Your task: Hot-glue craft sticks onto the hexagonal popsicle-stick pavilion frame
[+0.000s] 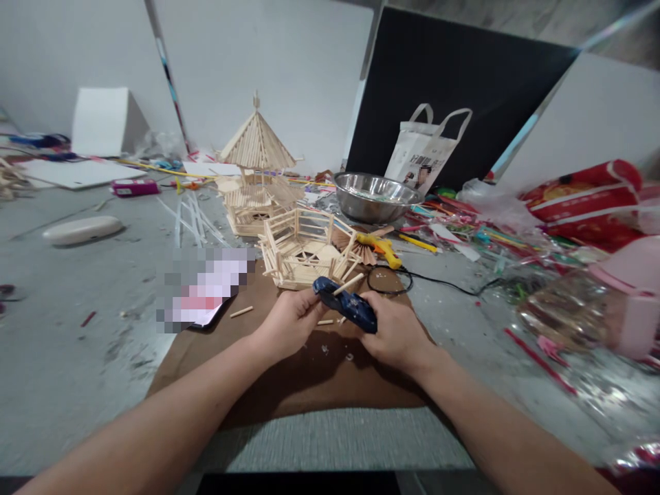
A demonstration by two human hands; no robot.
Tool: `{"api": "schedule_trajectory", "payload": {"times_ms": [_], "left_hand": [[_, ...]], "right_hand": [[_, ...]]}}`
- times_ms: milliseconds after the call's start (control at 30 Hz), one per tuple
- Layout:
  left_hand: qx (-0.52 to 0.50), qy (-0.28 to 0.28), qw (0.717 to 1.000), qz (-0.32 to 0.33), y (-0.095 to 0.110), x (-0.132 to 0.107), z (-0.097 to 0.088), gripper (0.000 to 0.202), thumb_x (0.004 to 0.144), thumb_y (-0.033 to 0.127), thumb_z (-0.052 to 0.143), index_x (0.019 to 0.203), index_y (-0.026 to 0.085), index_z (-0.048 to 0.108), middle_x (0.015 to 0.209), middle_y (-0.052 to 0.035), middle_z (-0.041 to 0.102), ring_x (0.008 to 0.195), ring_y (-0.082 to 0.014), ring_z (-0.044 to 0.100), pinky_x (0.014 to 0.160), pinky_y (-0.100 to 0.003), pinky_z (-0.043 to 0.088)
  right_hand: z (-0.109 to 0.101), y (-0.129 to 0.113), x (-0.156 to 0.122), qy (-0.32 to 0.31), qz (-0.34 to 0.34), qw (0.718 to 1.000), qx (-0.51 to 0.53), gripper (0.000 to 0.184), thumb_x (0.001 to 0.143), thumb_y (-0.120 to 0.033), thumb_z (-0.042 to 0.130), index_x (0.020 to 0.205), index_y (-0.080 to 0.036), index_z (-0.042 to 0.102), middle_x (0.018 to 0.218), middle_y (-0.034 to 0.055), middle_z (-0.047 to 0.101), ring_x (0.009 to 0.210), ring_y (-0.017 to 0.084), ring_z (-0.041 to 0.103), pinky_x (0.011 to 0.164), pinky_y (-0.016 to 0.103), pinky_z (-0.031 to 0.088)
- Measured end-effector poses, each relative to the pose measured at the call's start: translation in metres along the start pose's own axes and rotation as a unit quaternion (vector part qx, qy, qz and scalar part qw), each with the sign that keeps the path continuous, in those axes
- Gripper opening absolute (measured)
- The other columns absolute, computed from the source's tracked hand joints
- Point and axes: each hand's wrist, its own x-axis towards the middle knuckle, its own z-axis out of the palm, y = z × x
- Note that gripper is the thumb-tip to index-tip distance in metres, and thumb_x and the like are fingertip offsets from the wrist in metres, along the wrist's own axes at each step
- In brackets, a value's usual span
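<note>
My right hand [397, 333] is wrapped round the handle of a dark blue hand cutter [355, 309], which slants up to the left. A thin wooden stick [349, 284] crosses the cutter's head, its free end pointing up and right. At the other side, my left hand [291, 320] is closed in a pinch, in line with the stick and against the cutter's head; its fingertips are partly hidden. Just behind both hands stands an open-topped frame of wooden sticks [304, 251]. Short cut pieces, one a wooden stick piece [241, 311], lie on the brown mat [309, 392].
Behind the frame is a stick-built pavilion [256, 148] with a pointed roof. A yellow glue gun [384, 250] with a black cable lies right of the frame. Nearby are a phone [211, 289], a steel bowl [377, 199], a white case [82, 230] and a pink-lidded jug [634, 295].
</note>
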Motion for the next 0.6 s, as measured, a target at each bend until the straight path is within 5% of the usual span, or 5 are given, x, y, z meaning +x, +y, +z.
{"api": "schedule_trajectory", "payload": {"times_ms": [367, 600], "left_hand": [[0.067, 0.104, 0.99, -0.073, -0.007, -0.004, 0.01, 0.018, 0.078, 0.024, 0.04, 0.076, 0.013, 0.054, 0.058, 0.0014, 0.053, 0.052, -0.0084, 0.044, 0.052, -0.018, 0.035], [0.0, 0.074, 0.997, -0.038, -0.002, -0.005, 0.006, 0.022, 0.078, 0.025, 0.04, 0.064, 0.013, 0.053, 0.05, 0.0039, 0.042, 0.048, -0.0059, 0.034, 0.045, -0.016, 0.031]], "right_hand": [[-0.004, -0.012, -0.002, -0.015, 0.071, 0.997, -0.015, 0.024, 0.065, -0.025, 0.05, 0.088, -0.018, 0.049, 0.077, 0.0058, 0.061, 0.068, 0.019, 0.056, 0.057, 0.026, 0.032], [-0.004, -0.008, 0.001, 0.002, 0.018, 0.999, 0.035, 0.034, 0.063, -0.018, 0.045, 0.097, -0.016, 0.045, 0.088, 0.007, 0.059, 0.077, 0.02, 0.055, 0.065, 0.028, 0.037]]}}
